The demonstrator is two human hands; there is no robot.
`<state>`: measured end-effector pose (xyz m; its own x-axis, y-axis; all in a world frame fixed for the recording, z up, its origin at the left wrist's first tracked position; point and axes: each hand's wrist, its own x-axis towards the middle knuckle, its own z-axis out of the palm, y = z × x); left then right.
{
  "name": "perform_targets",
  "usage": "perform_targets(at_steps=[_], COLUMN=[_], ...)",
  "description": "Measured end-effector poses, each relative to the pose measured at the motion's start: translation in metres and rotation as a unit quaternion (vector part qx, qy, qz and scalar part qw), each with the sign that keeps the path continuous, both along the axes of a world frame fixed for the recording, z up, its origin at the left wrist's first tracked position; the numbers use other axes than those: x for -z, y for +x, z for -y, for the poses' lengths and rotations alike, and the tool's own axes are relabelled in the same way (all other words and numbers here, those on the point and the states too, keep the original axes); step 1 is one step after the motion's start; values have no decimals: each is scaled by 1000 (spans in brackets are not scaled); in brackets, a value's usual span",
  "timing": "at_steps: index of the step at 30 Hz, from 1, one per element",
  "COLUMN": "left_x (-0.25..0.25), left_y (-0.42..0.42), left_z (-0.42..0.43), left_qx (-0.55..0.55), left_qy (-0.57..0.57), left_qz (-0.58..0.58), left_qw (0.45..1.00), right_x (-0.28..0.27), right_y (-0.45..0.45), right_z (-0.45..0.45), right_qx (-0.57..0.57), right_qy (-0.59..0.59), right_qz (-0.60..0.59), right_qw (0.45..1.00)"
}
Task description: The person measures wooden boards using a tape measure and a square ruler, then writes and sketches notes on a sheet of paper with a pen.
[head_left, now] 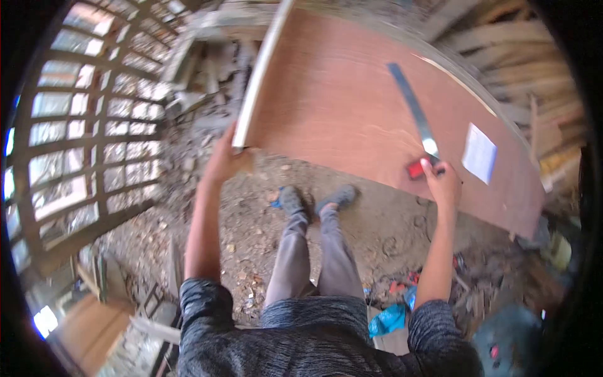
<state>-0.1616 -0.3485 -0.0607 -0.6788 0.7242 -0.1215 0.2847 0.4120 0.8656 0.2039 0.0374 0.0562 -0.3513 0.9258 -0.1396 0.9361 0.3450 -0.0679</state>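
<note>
Out at 10 o'clock, the left hand was clamped on the corner of the reddish-brown panel, right at the near end of the pale edge strip. And across the dial at 3 o'clock, well apart from it, there was the right hand, thumb and fingers closed on the lower end of the metal strip! That strip lay at a slant over the panel's face, its far tip aimed toward 11 o'clock, and a red piece sat just beside the thumb; whether the two were joined, I couldn't tell.

The panel itself swept from 12 round to 3 o'clock, with a white paper on its face, just past the right hand. Below it, near the middle of the dial, two shoes stood on the littered dirt floor.

Further out now! A wooden lattice filled 9 to 10 o'clock, stacked timber crowded 2 o'clock, a bright blue bag lay at 5, and a brown board rested at 8, down by the rim.
</note>
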Motion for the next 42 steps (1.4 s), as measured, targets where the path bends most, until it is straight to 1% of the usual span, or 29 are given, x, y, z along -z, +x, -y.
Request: perform_targets(at_steps=[1,2,3,4,7,9,12,15,21,24,25,28,30,31,32,34,37,40,42], left_x=[-21,-26,-14,-24,-22,-11,0,3,14,8,5,-2,-3,3,2,0,0,11,7], left_y=[-1,-1,-4,-3,-2,-1,0,2,3,4,4,10,16,20,24,32,40,42,43], left_z=[-5,-6,-2,-7,-3,0,3,5,10,7,6,5,3,3,2,2,1,3,5], left_qx=[1,2,12,17,15,3,17,7,13,-10,-7,-17,-37,-59,-79,-121,-163,-173,-167], left_qy=[-48,-74,-32,-34,-18,15,18,-7,7,30,24,10,10,14,26,52,21,68,75], left_qz=[18,-7,-16,-52,-77,-81,-139,-107,-125,-55,-70,-105,-115,-139,-124,-90,-80,-60,-36], left_qw=[999,997,999,998,997,997,990,994,992,998,997,994,993,988,989,987,983,981,982], right_x=[15,25,31,36,43,52,60,65,70,72,74,78,77,76,66,33,-18,-33,-26], right_y=[-7,-12,-14,-16,-14,-5,-1,3,5,8,10,19,30,36,39,43,19,-19,-54], right_z=[6,10,12,13,10,4,-8,-17,-21,-23,-26,-28,-26,-24,-18,-5,48,83,112], right_qx=[5,17,32,52,78,71,74,79,73,56,45,51,82,98,137,212,147,45,0], right_qy=[-7,-11,-13,-12,-22,-26,-13,-6,-15,-12,-9,-18,26,48,-13,-133,-321,-413,-448], right_qz=[0,-6,-10,-10,-16,-46,-76,-85,-98,-99,-100,-165,-205,-226,-277,-368,-456,-408,-433], right_qw=[1000,1000,999,999,997,996,994,993,992,993,994,985,975,968,951,896,817,813,782])
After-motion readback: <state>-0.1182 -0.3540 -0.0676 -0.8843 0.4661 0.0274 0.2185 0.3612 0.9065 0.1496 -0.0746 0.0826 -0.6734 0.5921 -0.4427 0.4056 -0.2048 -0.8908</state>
